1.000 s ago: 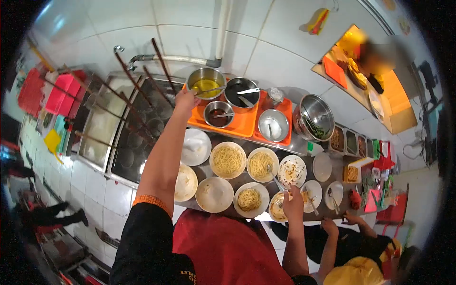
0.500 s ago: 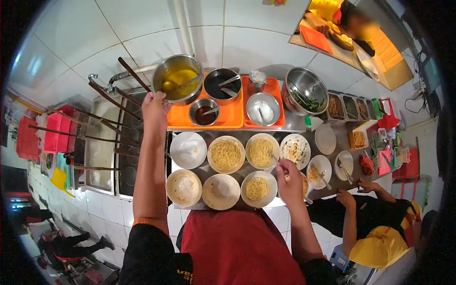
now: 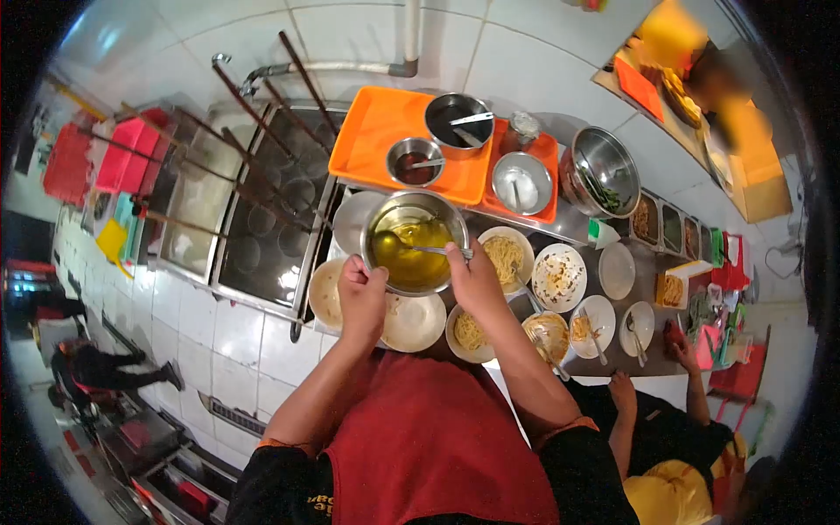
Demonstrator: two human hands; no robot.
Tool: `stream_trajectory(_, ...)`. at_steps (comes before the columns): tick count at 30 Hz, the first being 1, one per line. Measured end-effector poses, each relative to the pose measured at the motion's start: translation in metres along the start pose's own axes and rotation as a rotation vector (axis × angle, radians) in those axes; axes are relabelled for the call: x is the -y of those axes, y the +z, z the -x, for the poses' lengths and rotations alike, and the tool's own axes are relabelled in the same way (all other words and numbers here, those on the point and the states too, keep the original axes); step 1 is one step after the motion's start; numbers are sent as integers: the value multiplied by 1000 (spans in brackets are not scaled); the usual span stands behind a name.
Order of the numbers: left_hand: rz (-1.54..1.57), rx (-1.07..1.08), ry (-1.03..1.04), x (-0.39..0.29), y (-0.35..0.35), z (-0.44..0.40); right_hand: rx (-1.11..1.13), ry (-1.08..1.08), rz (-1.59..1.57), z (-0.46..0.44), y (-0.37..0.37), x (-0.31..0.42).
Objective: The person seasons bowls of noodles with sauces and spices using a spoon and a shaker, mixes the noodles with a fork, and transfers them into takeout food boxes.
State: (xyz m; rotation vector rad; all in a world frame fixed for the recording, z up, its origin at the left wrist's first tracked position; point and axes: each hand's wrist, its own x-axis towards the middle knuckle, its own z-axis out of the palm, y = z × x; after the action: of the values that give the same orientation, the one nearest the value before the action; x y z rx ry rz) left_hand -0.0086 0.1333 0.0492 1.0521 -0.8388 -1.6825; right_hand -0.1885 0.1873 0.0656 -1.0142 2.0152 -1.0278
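white tiled wall [image 3: 525, 74] backs the station. at left stands a steel basin [image 3: 261, 304], long sticks rising over it. right of that, an orange tray [image 3: 363, 144] bears two pans of dark liquid.

steel pot [image 3: 423, 200], holding yellow liquid [image 3: 420, 264], is in front of the tray, raised over the bowls and partly hiding them. just right of the pot, noodles [image 3: 504, 259] lie in one bowl; a near bowl [image 3: 418, 325] shows no noodles.

left hand [image 3: 363, 293]: fingers curled, gripping the pot's near-left rim. right hand [image 3: 475, 276]: fingers closed about the handle of a spoon [image 3: 432, 250] dipped in the liquid; whether they also bear on the rim, cannot tell.

step in hand, as judged: steadying the pot while handling the spoon. any next move calls for a level pot and a firm left grip, against spillage.
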Motion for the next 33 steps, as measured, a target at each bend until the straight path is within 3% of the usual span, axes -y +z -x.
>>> stream_trajectory(1, -39, 7, 41, 7, -4, 6, -76, -68, 114, 3, -1, -4)
stream_trajectory(4, -111, -13, 42, 15, -12, 19, 49, -138, 359, 7, -23, -2)
stream_trajectory(9, -195, -27, 84, 25, -23, 22, 168, -474, 443, 7, -37, -8)
stream_trajectory(11, -235, -44, 113, 40, -31, 18, 160, -269, 266, 4, -30, -20)
stream_trajectory(12, -290, -52, 139, 47, -34, 16, 168, -276, 277, 0, -27, -30)
stream_trajectory(14, -301, -74, 150, 53, -38, 15, 254, 48, 66, -11, -24, -48)
stream_trajectory(20, -353, -135, 140, 47, -46, 13, 167, -61, 40, -11, -49, -25)
stream_trajectory(26, -380, -180, 190, 45, -62, 10, -41, -9, -32, -9, -61, -8)
stream_trajectory(29, -391, -212, 182, 53, -76, 6, -30, -290, 185, -17, -40, -66)
stream_trajectory(30, -396, -205, 181, 51, -77, 6, -35, -285, 181, -13, -34, -70)
stream_trajectory(32, -346, -206, 131, 46, -79, 7, 28, -580, 714, -6, -26, -75)
stream_trajectory(33, -349, -204, 131, 47, -82, 6, 46, -544, 735, -3, -26, -79)
